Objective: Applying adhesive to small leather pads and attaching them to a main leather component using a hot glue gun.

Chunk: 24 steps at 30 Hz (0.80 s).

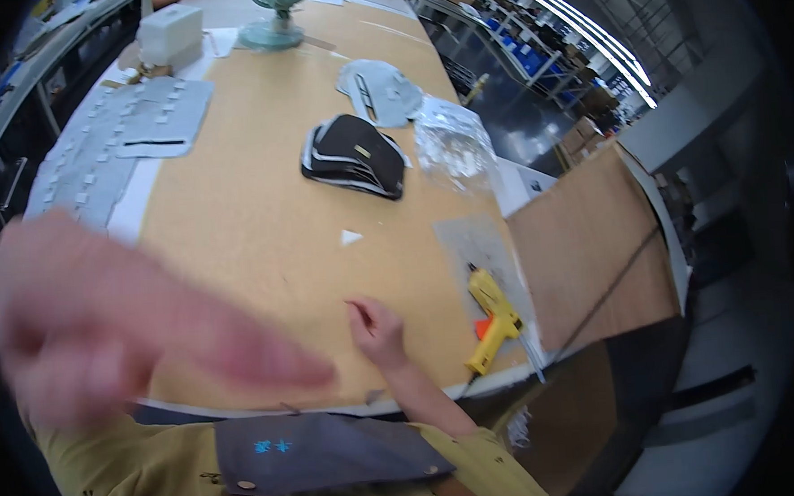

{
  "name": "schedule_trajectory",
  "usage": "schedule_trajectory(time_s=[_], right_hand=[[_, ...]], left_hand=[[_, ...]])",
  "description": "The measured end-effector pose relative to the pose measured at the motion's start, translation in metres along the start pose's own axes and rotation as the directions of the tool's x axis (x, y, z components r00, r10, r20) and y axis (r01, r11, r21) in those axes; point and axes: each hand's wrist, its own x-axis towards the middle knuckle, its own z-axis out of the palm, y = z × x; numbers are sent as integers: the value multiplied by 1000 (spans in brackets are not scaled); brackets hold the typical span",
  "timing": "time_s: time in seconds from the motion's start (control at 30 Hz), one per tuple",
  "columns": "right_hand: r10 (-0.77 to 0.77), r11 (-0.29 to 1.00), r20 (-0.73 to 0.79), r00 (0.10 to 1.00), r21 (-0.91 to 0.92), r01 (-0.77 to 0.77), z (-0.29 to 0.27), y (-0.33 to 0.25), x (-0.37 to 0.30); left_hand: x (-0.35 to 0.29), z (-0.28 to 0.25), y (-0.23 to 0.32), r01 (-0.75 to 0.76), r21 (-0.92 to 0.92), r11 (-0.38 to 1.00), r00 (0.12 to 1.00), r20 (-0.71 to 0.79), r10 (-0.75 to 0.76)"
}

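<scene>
**Left grip (105,326) blurred, right grip (382,337) curled**

Whether either holds anything, I cannot tell: the left has one finger extended, the right's are folded above the tan counter (254,255). One yellow plastic glue gun (500,321) lies to its right. Farther off are one small white scrap (351,238) and one stack of black curved pieces (356,151) (layers too overlapped to count). One green fan (271,36) is cut off at the top.

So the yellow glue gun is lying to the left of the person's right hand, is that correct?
Not quite, the side is wrong: the head view shows the yellow glue gun lying to the right of the person's right hand.
</scene>
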Motion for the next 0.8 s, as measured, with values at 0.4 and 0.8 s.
schedule_trajectory(time_s=[0.4, 0.8], right_hand=[[148, 987, 114, 982, 43, -154, -4, 3, -11], [163, 982, 168, 972, 62, -176, 0, 6, -3]], left_hand=[[-153, 34, 88, -25, 4, 1000, 998, -56, 26], [-155, 50, 117, -196, -119, 973, 955, 203, 218]])
